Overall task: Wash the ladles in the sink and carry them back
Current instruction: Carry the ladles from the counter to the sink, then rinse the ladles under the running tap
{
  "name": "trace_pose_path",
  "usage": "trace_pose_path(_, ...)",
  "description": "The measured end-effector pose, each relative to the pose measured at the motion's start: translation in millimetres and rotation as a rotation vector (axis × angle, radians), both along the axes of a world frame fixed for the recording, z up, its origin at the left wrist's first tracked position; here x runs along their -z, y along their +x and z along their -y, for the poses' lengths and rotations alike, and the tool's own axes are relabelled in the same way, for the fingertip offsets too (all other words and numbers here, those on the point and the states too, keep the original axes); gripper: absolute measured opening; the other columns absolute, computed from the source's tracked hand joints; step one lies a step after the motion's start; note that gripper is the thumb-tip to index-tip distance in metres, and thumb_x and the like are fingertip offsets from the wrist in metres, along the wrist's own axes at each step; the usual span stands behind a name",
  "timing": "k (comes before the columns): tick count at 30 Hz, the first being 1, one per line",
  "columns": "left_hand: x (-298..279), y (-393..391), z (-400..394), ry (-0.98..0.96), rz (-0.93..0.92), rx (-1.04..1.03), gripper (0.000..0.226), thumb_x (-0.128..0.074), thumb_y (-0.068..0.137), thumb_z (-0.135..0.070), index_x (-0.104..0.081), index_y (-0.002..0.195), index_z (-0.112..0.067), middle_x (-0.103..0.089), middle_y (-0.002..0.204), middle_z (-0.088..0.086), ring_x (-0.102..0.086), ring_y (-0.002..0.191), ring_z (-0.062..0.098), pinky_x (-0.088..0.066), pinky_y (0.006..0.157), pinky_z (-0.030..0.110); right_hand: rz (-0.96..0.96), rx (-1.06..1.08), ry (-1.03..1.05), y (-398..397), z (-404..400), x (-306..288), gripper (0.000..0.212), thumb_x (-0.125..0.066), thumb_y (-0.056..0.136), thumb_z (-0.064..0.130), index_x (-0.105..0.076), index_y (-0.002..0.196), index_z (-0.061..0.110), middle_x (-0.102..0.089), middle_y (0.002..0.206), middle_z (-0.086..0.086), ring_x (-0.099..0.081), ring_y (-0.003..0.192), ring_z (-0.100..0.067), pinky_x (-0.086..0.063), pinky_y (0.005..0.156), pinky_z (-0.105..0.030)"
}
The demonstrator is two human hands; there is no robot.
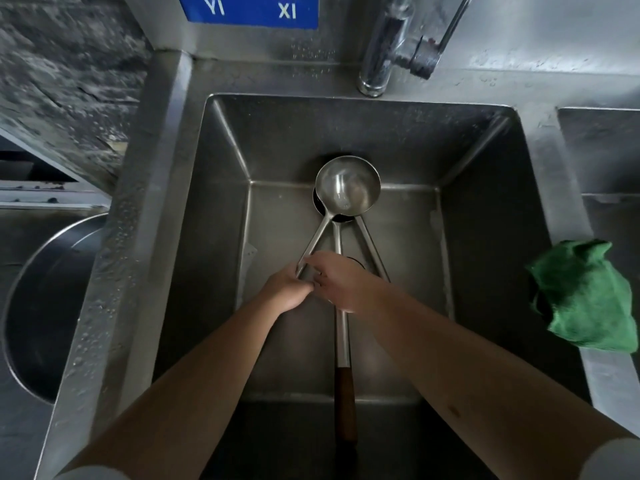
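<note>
Three steel ladles lie stacked in the deep steel sink (pixel 221 216), their bowls overlapping near the far wall. The top ladle (pixel 347 184) shows a shiny bowl, and its handle slants down left into my hands. My left hand (pixel 287 289) grips that handle's end. My right hand (pixel 337 282) closes on the same handle right beside it, fingers touching the left hand. A second ladle's long handle (pixel 341 341) runs straight toward me and ends in a dark wooden grip. The third ladle's handle (pixel 372 247) slants right, passing under my right wrist.
A chrome faucet (pixel 384 46) stands on the back ledge with no water running. A crumpled green cloth (pixel 585 296) sits on the divider at the right, beside a second basin (pixel 602 150). A large steel bowl (pixel 41 306) is low on the left.
</note>
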State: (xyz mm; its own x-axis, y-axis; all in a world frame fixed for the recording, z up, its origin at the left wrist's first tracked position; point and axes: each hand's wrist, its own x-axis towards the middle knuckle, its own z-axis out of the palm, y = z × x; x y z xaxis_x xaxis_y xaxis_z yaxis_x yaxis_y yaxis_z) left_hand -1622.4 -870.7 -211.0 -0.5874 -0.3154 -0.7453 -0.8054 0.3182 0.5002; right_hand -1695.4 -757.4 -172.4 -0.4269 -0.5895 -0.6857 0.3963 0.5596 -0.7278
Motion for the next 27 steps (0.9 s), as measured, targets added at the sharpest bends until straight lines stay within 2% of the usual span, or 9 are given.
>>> trace_pose_path(2, -17, -2, -5, -0.023, -0.025, 0.018, 0.045, -0.059, 0.078, -0.026, -0.057, 0.123, -0.03, -0.065, 0.112, -0.002, -0.061, 0.097, 0.018, -0.047, 0.074, 0.027, -0.107, -0.031, 0.012, -4, -7, -5, 0.054, -0.05, 0.093, 0.023, -0.044, 0.139, -0.004, -0.041, 0.146, -0.027, -0.062, 0.116, -0.014, -0.051, 0.091, -0.021)
trace_pose_path(4, -35, -7, -8, -0.038, -0.063, 0.03, 0.029, -0.055, 0.085, -0.027, -0.057, 0.113, -0.031, -0.065, 0.101, -0.004, -0.061, 0.088, 0.017, -0.047, 0.073, 0.028, -0.153, -0.001, 0.052, -11, -15, -18, 0.052, -0.052, 0.094, 0.023, -0.046, 0.138, -0.002, -0.042, 0.147, -0.024, -0.042, 0.135, -0.035, -0.051, 0.083, -0.017)
trace_pose_path(5, -45, -10, -9, -0.052, -0.079, 0.03, 0.028, -0.054, 0.087, -0.028, -0.057, 0.115, -0.03, -0.064, 0.098, -0.006, -0.06, 0.087, 0.016, -0.047, 0.075, 0.028, -0.148, 0.004, 0.087, -17, -18, -27, 0.047, -0.051, 0.096, 0.022, -0.048, 0.137, -0.001, -0.045, 0.146, -0.022, -0.04, 0.136, -0.037, -0.05, 0.076, -0.013)
trace_pose_path(9, -94, -21, -14, -0.124, -0.143, 0.056, 0.041, -0.054, 0.091, -0.03, -0.054, 0.13, -0.017, -0.063, 0.107, 0.002, -0.054, 0.09, 0.014, -0.047, 0.088, 0.031, -0.316, -0.031, 0.25, -36, -30, -68, 0.045, -0.056, 0.095, 0.03, -0.051, 0.134, 0.008, -0.056, 0.134, -0.016, -0.053, 0.123, -0.034, -0.045, 0.096, -0.033)
trace_pose_path(12, -146, -30, -22, -0.159, -0.203, 0.131, 0.045, -0.052, 0.095, -0.034, -0.051, 0.136, -0.014, -0.061, 0.123, 0.01, -0.058, 0.108, 0.023, -0.043, 0.091, 0.029, -0.474, -0.089, 0.315, -41, -47, -110, 0.042, -0.059, 0.084, 0.045, -0.056, 0.123, 0.032, -0.066, 0.112, 0.0, -0.065, 0.097, -0.018, -0.053, 0.079, -0.03)
trace_pose_path(17, -227, -38, -33, -0.267, -0.305, 0.284, 0.063, -0.042, 0.083, -0.063, -0.054, 0.132, -0.026, -0.065, 0.123, 0.002, -0.061, 0.113, 0.022, -0.048, 0.093, 0.032, -0.697, -0.213, 0.339, -46, -75, -190, 0.046, -0.057, 0.081, 0.052, -0.06, 0.121, 0.028, -0.065, 0.117, 0.002, -0.063, 0.105, -0.02, -0.053, 0.089, -0.039)
trace_pose_path(20, -258, -41, -35, -0.347, -0.338, 0.337, 0.076, -0.033, 0.073, -0.073, -0.056, 0.129, -0.026, -0.064, 0.121, 0.004, -0.06, 0.112, 0.023, -0.049, 0.093, 0.04, -0.791, -0.354, 0.397, -47, -85, -221, 0.06, -0.054, 0.085, 0.058, -0.052, 0.135, 0.025, -0.052, 0.138, -0.006, -0.046, 0.131, -0.027, -0.04, 0.106, -0.041)
trace_pose_path(22, -282, -38, -35, -0.402, -0.331, 0.37, 0.091, -0.028, 0.067, -0.08, -0.047, 0.139, -0.027, -0.052, 0.14, 0.008, -0.05, 0.128, 0.027, -0.043, 0.102, 0.044, -0.814, -0.428, 0.465, -45, -91, -245, 0.069, -0.048, 0.092, 0.058, -0.035, 0.148, 0.021, -0.031, 0.155, -0.009, -0.025, 0.145, -0.029, -0.025, 0.114, -0.043)
trace_pose_path(27, -323, -42, -28, -0.412, -0.338, 0.382, 0.091, -0.035, 0.076, -0.077, -0.024, 0.152, -0.029, -0.018, 0.162, 0.006, -0.018, 0.148, 0.025, -0.023, 0.117, 0.048, -0.878, -0.439, 0.555, -59, -89, -274, 0.085, -0.034, 0.087, 0.075, -0.013, 0.155, 0.029, -0.001, 0.164, 0.002, 0.0, 0.151, -0.023, -0.012, 0.116, -0.058)
